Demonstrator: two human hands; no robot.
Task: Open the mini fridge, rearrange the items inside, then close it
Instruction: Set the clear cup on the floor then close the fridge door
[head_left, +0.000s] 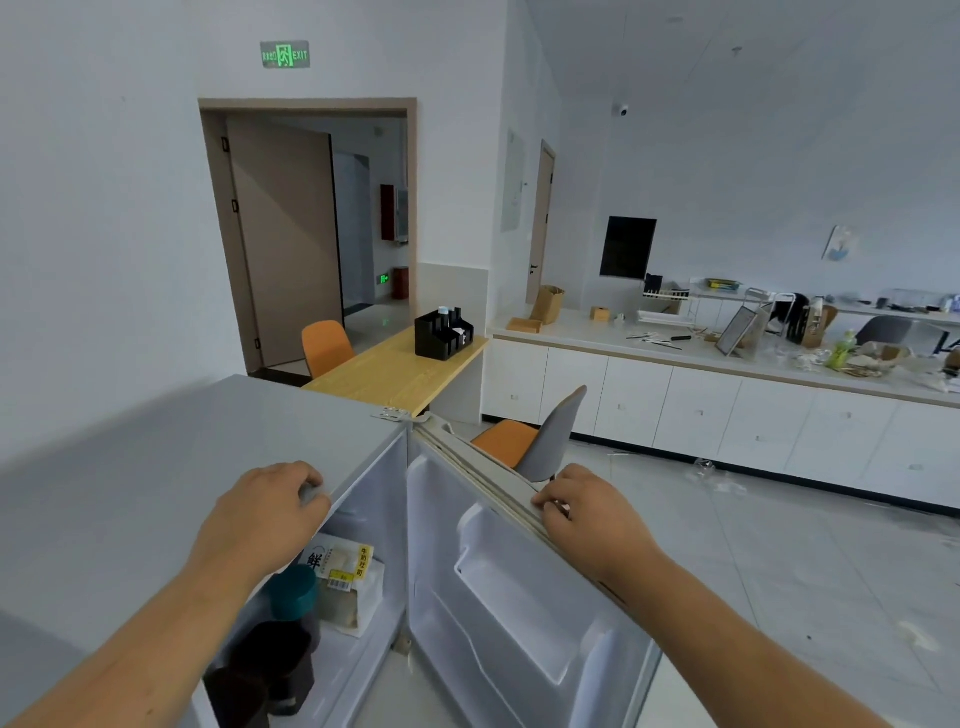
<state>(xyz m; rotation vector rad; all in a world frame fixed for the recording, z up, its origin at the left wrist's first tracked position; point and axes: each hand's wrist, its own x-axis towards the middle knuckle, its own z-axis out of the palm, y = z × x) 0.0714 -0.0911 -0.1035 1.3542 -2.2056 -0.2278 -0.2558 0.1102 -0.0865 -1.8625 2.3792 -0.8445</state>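
Note:
The white mini fridge (171, 467) stands below me with its door (519, 597) swung open to the right. My left hand (260, 519) rests on the front edge of the fridge top, fingers curled over it. My right hand (592, 514) grips the top edge of the open door. Inside, a bagged bread pack (345, 577) with a yellow label lies on the shelf. In front of it sits a bottle with a teal cap (293, 592), with dark containers (270, 670) lower down, partly hidden by my left arm.
A grey-and-orange chair (540, 441) stands just behind the open door. A wooden table (384, 374) with a black organizer (441, 335) and another orange chair (324, 345) lies beyond. White cabinets with a cluttered counter (727, 364) run along the right.

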